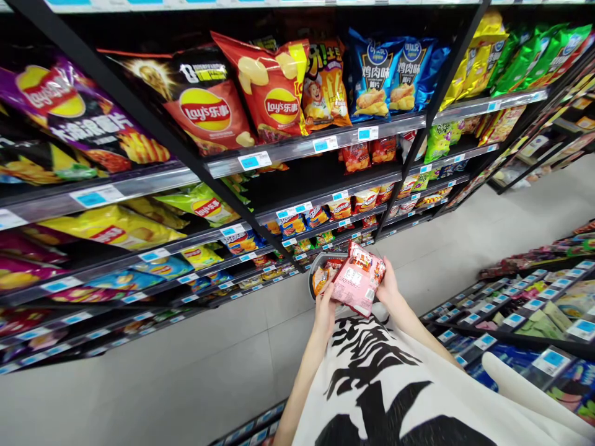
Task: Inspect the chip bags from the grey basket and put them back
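A pink snack packet [357,280] with its printed back facing me is held in front of my body. My left hand [325,305] grips its left edge and my right hand [388,286] grips its right edge, fingers closed on it. Just behind the packet sits a grey shopping basket [317,265] with an orange snack bag [320,279] inside. My black and white patterned top fills the lower middle.
Black shelves of crisp bags [279,93] with blue price tags [254,161] run along the left. A lower shelf of snacks [534,303] stands on the right. A grey tiled aisle floor [465,248] runs between them.
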`<state>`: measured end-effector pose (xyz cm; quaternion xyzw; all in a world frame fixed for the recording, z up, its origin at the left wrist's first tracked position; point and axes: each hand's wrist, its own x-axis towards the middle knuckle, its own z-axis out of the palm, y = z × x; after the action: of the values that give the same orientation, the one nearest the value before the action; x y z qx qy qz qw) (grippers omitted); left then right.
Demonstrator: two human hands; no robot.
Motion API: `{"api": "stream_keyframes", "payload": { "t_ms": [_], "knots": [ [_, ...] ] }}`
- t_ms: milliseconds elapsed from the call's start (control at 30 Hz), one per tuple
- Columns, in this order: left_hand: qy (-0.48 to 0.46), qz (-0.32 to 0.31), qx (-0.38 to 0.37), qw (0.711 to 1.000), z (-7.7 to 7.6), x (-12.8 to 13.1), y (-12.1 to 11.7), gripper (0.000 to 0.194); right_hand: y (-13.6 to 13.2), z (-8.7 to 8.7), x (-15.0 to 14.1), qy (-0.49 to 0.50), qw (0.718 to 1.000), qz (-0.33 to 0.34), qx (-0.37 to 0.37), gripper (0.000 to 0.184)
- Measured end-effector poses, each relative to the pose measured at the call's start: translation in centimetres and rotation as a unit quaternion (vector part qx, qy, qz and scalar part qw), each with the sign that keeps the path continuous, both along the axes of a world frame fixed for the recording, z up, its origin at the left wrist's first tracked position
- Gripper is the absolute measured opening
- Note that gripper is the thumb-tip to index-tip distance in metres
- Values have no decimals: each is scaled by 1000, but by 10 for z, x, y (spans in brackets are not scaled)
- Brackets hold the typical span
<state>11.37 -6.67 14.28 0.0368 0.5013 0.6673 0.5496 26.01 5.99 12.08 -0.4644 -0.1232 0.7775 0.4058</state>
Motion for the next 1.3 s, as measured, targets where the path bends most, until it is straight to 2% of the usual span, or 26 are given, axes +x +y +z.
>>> {"api": "stream_keyframes", "payload": {
  "t_ms": [567,867,933,1033,1133,1300],
  "knots": [
    [7,-3,11,1000,5,0,-1,69,1,-5,0,-16,999,34,13,54],
    [17,-19,23,999,-10,2,-2,75,3,-5,-1,18,999,-43,-25,37],
    [52,-34,59,996,-13,3,-2,80,3,-4,-1,23,998,-46,-20,37],
    [142,-59,116,981,-16,8,-1,99,2,2,-3,38,999,-34,1,42],
    [207,-69,124,968,-19,11,-1,112,-1,8,-6,51,998,-17,18,42],
    [275,-56,113,953,-18,15,-3,106,-4,7,-8,58,997,19,43,48]
  ]
}}
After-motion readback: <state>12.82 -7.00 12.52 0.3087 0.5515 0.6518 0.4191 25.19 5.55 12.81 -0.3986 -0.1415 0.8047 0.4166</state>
